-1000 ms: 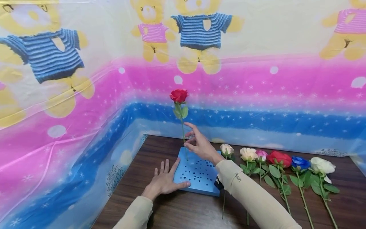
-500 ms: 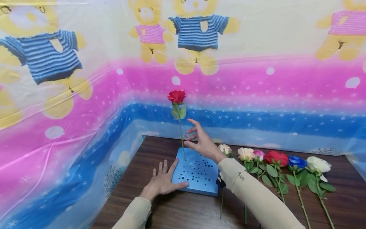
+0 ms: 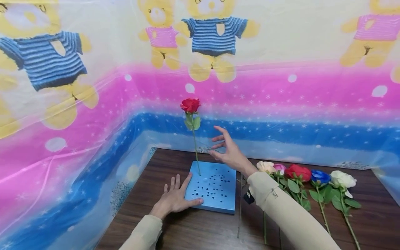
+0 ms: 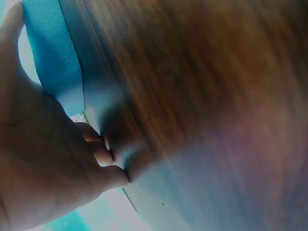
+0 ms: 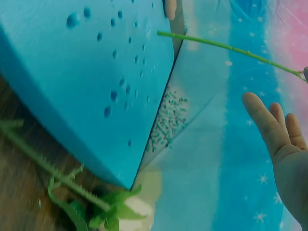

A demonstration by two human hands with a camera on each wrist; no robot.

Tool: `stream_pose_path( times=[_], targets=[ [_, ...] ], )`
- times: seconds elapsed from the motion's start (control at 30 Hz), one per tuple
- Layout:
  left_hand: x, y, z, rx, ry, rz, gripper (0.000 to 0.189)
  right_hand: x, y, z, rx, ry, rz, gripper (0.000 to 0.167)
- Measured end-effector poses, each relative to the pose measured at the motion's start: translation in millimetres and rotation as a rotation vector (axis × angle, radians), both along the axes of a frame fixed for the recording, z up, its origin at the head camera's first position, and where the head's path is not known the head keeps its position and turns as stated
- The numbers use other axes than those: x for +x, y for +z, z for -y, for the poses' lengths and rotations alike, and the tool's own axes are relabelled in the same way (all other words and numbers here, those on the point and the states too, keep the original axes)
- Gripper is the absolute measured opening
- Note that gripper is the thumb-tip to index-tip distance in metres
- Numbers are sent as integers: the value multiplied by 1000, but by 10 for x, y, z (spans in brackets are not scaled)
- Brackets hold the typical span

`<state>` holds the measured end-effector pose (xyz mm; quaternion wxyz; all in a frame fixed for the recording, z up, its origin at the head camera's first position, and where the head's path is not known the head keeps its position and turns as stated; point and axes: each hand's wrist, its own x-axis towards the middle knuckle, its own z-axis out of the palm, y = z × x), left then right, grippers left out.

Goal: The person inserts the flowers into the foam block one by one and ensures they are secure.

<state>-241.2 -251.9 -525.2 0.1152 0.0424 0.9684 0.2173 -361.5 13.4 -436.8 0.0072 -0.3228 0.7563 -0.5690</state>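
Note:
A red rose [image 3: 190,105] with green leaves stands in the far left part of a blue foam block [image 3: 215,184], its stem leaning slightly. The block's top is dotted with several dark holes. My left hand [image 3: 173,198] lies spread along the block's left side, thumb over the near left corner; in the left wrist view, fingers [image 4: 113,177] rest on the wood beside the block [image 4: 55,53]. To the right of the stem hovers my right hand [image 3: 232,156], fingers apart and holding nothing. The right wrist view shows a gap between that hand [image 5: 293,168] and the stem [image 5: 226,46].
Several loose roses lie on the brown table [image 3: 131,208] to the right: cream [image 3: 265,167], pink [image 3: 279,169], red [image 3: 298,172], blue [image 3: 320,176] and white [image 3: 343,179]. My right forearm covers part of them. A printed bear curtain [image 3: 265,93] rises behind the table.
My right hand has drawn away from the rose stem, moving right and slightly up. It now hides the nearest cream rose. The left hand stays against the block; the head view has shifted slightly.

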Motion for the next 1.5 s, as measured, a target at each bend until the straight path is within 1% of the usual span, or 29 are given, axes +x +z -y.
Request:
stream_pose_path(
  times=[0.13, 0.33, 0.5, 0.77, 0.93, 1.23, 1.5],
  targets=[
    [-9, 13, 3, 2, -4, -8, 123, -5, 29, -119, -10, -35, -4, 100],
    [-10, 10, 10, -5, 1, -3, 123, -7, 70, -285, -20, -49, 6, 100],
    [-4, 21, 5, -4, -1, -12, 123, 11, 116, -435, -1, -84, -14, 100],
    [-1, 30, -17, 12, -2, -10, 123, 32, 204, -658, 17, -113, -60, 101],
    [7, 29, -15, 22, 3, -1, 123, 46, 263, -787, 17, -130, -67, 101],
    [6, 24, -10, 24, -1, 0, 123, 49, 303, -1053, -36, -142, -23, 104],
    [-7, 10, -29, 27, -4, 0, 122, 66, 336, -1275, -21, -188, -32, 106]
  ],
)
